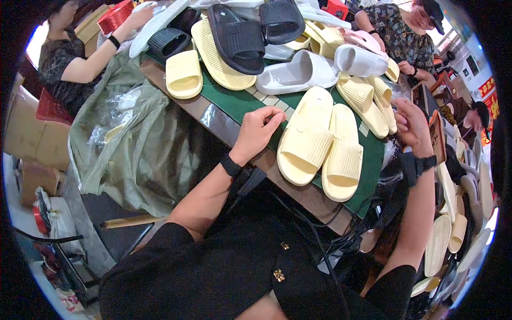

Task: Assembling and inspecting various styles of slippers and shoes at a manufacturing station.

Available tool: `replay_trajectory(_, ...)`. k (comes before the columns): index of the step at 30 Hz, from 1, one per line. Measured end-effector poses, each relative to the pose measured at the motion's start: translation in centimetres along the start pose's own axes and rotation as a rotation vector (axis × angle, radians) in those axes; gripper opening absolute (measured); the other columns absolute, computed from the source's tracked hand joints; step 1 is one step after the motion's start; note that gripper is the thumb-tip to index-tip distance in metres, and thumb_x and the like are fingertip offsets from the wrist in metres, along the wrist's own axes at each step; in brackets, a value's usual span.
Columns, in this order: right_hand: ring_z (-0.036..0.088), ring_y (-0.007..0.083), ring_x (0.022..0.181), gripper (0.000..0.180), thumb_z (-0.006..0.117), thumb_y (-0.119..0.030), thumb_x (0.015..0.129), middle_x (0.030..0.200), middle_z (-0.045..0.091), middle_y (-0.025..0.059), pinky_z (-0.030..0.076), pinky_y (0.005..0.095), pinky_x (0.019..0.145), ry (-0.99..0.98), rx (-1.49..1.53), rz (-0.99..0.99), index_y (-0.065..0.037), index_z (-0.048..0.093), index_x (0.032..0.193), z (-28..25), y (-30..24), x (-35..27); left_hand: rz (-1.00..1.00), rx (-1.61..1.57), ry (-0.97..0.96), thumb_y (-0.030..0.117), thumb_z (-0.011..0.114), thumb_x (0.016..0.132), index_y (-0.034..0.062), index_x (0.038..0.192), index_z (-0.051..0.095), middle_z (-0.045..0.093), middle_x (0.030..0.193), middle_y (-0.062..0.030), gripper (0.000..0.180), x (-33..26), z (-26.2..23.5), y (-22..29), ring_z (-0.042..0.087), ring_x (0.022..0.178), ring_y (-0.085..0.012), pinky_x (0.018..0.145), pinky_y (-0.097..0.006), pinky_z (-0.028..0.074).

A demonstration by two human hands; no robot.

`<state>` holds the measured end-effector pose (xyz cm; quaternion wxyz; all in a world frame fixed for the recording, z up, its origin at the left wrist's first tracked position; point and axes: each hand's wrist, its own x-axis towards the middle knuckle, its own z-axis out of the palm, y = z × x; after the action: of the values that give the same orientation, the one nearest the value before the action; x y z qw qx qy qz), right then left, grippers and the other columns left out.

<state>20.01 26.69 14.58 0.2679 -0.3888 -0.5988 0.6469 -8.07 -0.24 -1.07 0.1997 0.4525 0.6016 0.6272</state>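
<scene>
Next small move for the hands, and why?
I'd probably bring the left hand right, onto the pale yellow, ribbed-strap slide sandal beside it: that sandal lies near the flat green mat's edge, nothing covers it, and the right hand is farther off.

Two pale yellow slippers [312, 137] lie close to the near corner of the green-topped table [224, 109]. The left hand [260, 130], loosely curled, is over the front edge; the right hand [410, 122] is by the right edge, near another yellow pair [358, 97]; mixed slippers [238, 45] heap toward the far edge
</scene>
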Motion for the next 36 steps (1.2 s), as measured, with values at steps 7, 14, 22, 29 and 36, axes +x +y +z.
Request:
replay_trajectory(7,0.035,0.0025,0.050,0.017,0.061,-0.019,0.094,0.064,0.036,-0.0071,0.022,0.0181,0.039,-0.120,0.082,-0.041,-0.006,0.057,0.105,0.3,-1.4,-1.5,-0.005,0.008,0.010,0.015,0.059,0.097,-0.0032,0.096,0.067,0.069,0.086,-0.0028,0.020,0.0,-0.1,-0.3,0.059,0.077,-0.0066,0.069,-0.024,0.048)
replay_trajectory(14,0.034,0.0029,0.049,0.011,0.063,-0.017,0.092,0.061,0.036,-0.0065,0.021,0.0182,0.039,-0.063,0.063,0.021,-0.008,0.058,0.097,1.4,-0.2,-1.9,-0.021,-0.017,0.004,0.014,0.059,0.096,-0.0039,0.097,0.067,0.069,0.087,-0.0037,0.019,0.0,-0.2,-0.5,0.061,0.078,-0.0074,0.070,-0.024,0.049)
replay_trajectory(22,0.033,0.0029,0.045,0.010,0.061,-0.014,0.093,0.060,0.038,-0.0070,0.021,0.0197,0.037,0.011,-0.147,0.087,-0.005,0.059,0.091,0.8,3.2,0.6,-0.008,0.075,-0.009,0.013,0.059,0.096,-0.0052,0.098,0.066,0.070,0.087,-0.0051,0.020,0.1,-0.1,-0.2,0.062,0.080,-0.0076,0.071,-0.024,0.050)
replay_trajectory(29,0.041,0.0049,0.045,0.013,0.061,-0.018,0.091,0.059,0.043,-0.0054,0.031,0.0218,0.038,-0.026,-0.400,0.032,-0.005,0.060,0.091,2.6,4.8,1.8,0.019,0.040,0.036,0.014,0.059,0.096,-0.0054,0.099,0.066,0.070,0.087,-0.0061,0.021,-0.3,-0.1,-0.4,0.062,0.080,-0.0077,0.071,-0.024,0.050)
replay_trajectory(36,0.054,0.0104,0.054,0.013,0.059,-0.018,0.092,0.064,0.053,-0.0006,0.046,0.0254,0.047,-0.159,-0.476,0.077,-0.005,0.059,0.090,4.4,6.7,1.1,0.200,0.243,0.064,0.008,0.063,0.090,0.0002,0.098,0.068,0.069,0.097,-0.0124,0.012,-1.6,-1.1,2.5,0.064,0.089,-0.0260,0.079,-0.034,0.051)
